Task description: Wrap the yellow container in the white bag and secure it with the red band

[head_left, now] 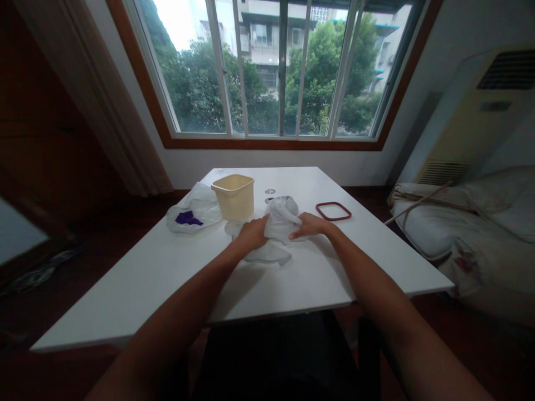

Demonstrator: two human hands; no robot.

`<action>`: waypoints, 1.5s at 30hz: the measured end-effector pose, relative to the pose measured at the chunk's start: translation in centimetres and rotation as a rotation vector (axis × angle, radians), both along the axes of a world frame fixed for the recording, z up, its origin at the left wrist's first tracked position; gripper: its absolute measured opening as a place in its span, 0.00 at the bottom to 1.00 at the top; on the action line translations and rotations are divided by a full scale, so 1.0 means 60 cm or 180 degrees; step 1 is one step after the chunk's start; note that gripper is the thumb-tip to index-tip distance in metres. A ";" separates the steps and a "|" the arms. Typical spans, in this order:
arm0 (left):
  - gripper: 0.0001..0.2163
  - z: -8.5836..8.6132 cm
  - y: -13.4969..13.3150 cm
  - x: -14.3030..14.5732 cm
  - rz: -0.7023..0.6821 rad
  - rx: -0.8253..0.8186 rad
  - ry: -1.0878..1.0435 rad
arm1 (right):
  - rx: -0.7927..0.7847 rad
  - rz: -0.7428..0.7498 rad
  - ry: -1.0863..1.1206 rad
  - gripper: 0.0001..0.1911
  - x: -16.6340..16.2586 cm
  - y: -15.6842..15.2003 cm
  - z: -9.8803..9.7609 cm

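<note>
A crumpled white translucent plastic bag (283, 217) is held between my two hands above the middle of the table. My left hand (253, 233) is closed on its left side, with a loose part of the bag hanging below onto the tabletop. On the right side, my right hand (310, 225) pinches the bag between thumb and fingers. Just beyond my left hand stands a cream plastic bin (236, 199), upright and without a lid. The bin's inside bottom is hidden.
Left of the bin lies another clear plastic bag (204, 200) with a purple item (189, 218) in it. A dark red rounded-square frame (333, 211) lies flat on the white table (167, 289), right of my hands. A covered couch (472, 234) stands beyond the table's right edge.
</note>
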State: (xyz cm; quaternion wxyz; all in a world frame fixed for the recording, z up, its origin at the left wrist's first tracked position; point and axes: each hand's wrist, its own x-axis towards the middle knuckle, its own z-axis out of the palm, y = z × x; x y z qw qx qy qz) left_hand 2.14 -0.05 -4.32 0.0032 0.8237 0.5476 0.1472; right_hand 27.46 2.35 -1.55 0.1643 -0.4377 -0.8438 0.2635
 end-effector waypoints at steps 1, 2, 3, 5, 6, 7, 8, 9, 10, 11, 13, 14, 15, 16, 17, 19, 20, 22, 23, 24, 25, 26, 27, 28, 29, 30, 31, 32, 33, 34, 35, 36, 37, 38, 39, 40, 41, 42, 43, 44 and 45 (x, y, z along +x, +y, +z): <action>0.35 0.008 0.004 -0.011 0.0030 -0.0037 0.0098 | -0.0016 -0.0084 -0.0164 0.21 0.010 0.004 0.004; 0.34 0.016 0.007 -0.022 0.0086 -0.0068 0.0237 | -0.0021 -0.0210 -0.0345 0.20 0.020 0.008 0.008; 0.34 0.023 0.010 -0.031 0.0168 -0.0098 0.0406 | -0.0013 -0.0365 -0.0532 0.19 0.029 0.011 0.012; 0.33 0.034 0.013 -0.048 0.0343 -0.0155 0.0727 | 0.0061 -0.0689 -0.0914 0.17 0.045 0.018 0.017; 0.32 0.038 0.014 -0.055 0.0412 -0.0170 0.0833 | 0.0137 -0.0836 -0.1096 0.16 0.051 0.022 0.018; 0.30 0.042 0.014 -0.060 0.0471 -0.0169 0.0902 | 0.0235 -0.0989 -0.1269 0.16 0.055 0.024 0.017; 0.28 0.045 0.013 -0.064 0.0522 -0.0149 0.0943 | 0.0325 -0.1137 -0.1441 0.16 0.059 0.026 0.016; 0.26 0.048 0.012 -0.067 0.0561 -0.0101 0.0962 | 0.0407 -0.1251 -0.1596 0.16 0.061 0.027 0.015; 0.25 0.051 0.009 -0.067 0.0579 -0.0014 0.0952 | 0.0481 -0.1320 -0.1719 0.16 0.063 0.028 0.015; 0.24 0.055 0.006 -0.066 0.0561 0.0110 0.0911 | 0.0565 -0.1336 -0.1786 0.16 0.064 0.027 0.016; 0.26 0.063 -0.002 -0.058 0.0385 0.0364 0.0755 | 0.0730 -0.1220 -0.1720 0.19 0.063 0.021 0.021; 0.28 0.066 -0.006 -0.052 0.0234 0.0431 0.0652 | 0.0769 -0.1084 -0.1598 0.21 0.060 0.017 0.025; 0.30 0.068 -0.009 -0.044 0.0068 0.0432 0.0547 | 0.0760 -0.0915 -0.1440 0.24 0.056 0.012 0.029; 0.31 0.068 -0.012 -0.036 -0.0073 0.0375 0.0450 | 0.0699 -0.0741 -0.1273 0.26 0.050 0.006 0.033; 0.33 0.065 -0.014 -0.028 -0.0164 0.0278 0.0378 | 0.0596 -0.0587 -0.1128 0.27 0.042 -0.001 0.035; 0.39 0.053 -0.015 -0.014 -0.0181 0.0061 0.0334 | 0.0380 -0.0436 -0.0969 0.30 0.020 -0.013 0.036; 0.42 0.045 -0.014 -0.009 -0.0136 -0.0034 0.0367 | 0.0313 -0.0469 -0.0953 0.32 0.006 -0.018 0.034; 0.46 0.026 -0.010 -0.001 0.0007 -0.0154 0.0440 | 0.0247 -0.0685 -0.1002 0.35 -0.023 -0.027 0.025; 0.44 0.017 -0.007 0.002 0.0079 -0.0167 0.0422 | 0.0231 -0.0812 -0.1040 0.37 -0.037 -0.030 0.019; 0.40 0.009 -0.003 0.004 0.0143 -0.0164 0.0322 | 0.0224 -0.0926 -0.1069 0.38 -0.050 -0.033 0.013; 0.34 0.002 0.001 0.007 0.0188 -0.0162 0.0165 | 0.0222 -0.1006 -0.1079 0.39 -0.061 -0.035 0.008; 0.28 -0.004 0.006 0.010 0.0198 -0.0171 -0.0022 | 0.0222 -0.1038 -0.1065 0.39 -0.070 -0.036 0.002; 0.23 -0.008 0.011 0.014 0.0168 -0.0199 -0.0214 | 0.0226 -0.1025 -0.1025 0.39 -0.078 -0.037 -0.003; 0.19 -0.011 0.015 0.017 0.0108 -0.0238 -0.0389 | 0.0237 -0.0977 -0.0957 0.38 -0.083 -0.037 -0.008; 0.17 -0.014 0.020 0.021 0.0046 -0.0269 -0.0543 | 0.0261 -0.0905 -0.0870 0.37 -0.087 -0.036 -0.012; 0.16 -0.015 0.024 0.024 -0.0009 -0.0275 -0.0656 | 0.0294 -0.0840 -0.0781 0.35 -0.090 -0.034 -0.017; 0.15 -0.017 0.027 0.027 -0.0055 -0.0256 -0.0799 | 0.0327 -0.0799 -0.0712 0.33 -0.093 -0.032 -0.021; 0.16 -0.018 0.030 0.029 -0.0097 -0.0231 -0.0985 | 0.0353 -0.0792 -0.0677 0.31 -0.094 -0.029 -0.025; 0.16 -0.018 0.033 0.031 -0.0134 -0.0203 -0.1178 | 0.0371 -0.0812 -0.0685 0.28 -0.096 -0.026 -0.029; 0.17 -0.018 0.034 0.032 -0.0177 -0.0180 -0.1355 | 0.0385 -0.0857 -0.0735 0.24 -0.097 -0.022 -0.032; 0.16 -0.018 0.035 0.032 -0.0232 -0.0162 -0.1505 | 0.0412 -0.0930 -0.0807 0.21 -0.098 -0.019 -0.034; 0.16 -0.017 0.036 0.031 -0.0290 -0.0154 -0.1606 | 0.0459 -0.1016 -0.0878 0.19 -0.097 -0.016 -0.035; 0.16 -0.016 0.036 0.029 -0.0344 -0.0164 -0.1645 | 0.0527 -0.1074 -0.0927 0.17 -0.096 -0.014 -0.034; 0.16 -0.015 0.036 0.025 -0.0382 -0.0186 -0.1628 | 0.0608 -0.1098 -0.0948 0.16 -0.093 -0.011 -0.033; 0.17 -0.013 0.036 0.021 -0.0389 -0.0218 -0.1599 | 0.0682 -0.1089 -0.0942 0.15 -0.088 -0.008 -0.030; 0.20 -0.010 0.036 0.015 -0.0353 -0.0262 -0.1522 | 0.0744 -0.1060 -0.0920 0.15 -0.081 -0.005 -0.027; 0.24 -0.006 0.035 0.008 -0.0278 -0.0325 -0.1394 | 0.0788 -0.1045 -0.0901 0.14 -0.073 -0.002 -0.023; 0.30 -0.002 0.035 0.001 -0.0185 -0.0401 -0.1231 | 0.0820 -0.1089 -0.0899 0.14 -0.064 0.001 -0.019; 0.34 0.003 0.034 -0.006 -0.0106 -0.0489 -0.1055 | 0.0842 -0.1213 -0.0916 0.14 -0.055 0.004 -0.016; 0.37 0.008 0.034 -0.014 -0.0064 -0.0581 -0.0872 | 0.0861 -0.1396 -0.0942 0.14 -0.046 0.007 -0.013; 0.37 0.013 0.033 -0.021 -0.0062 -0.0660 -0.0702 | 0.0877 -0.1586 -0.0959 0.14 -0.038 0.010 -0.010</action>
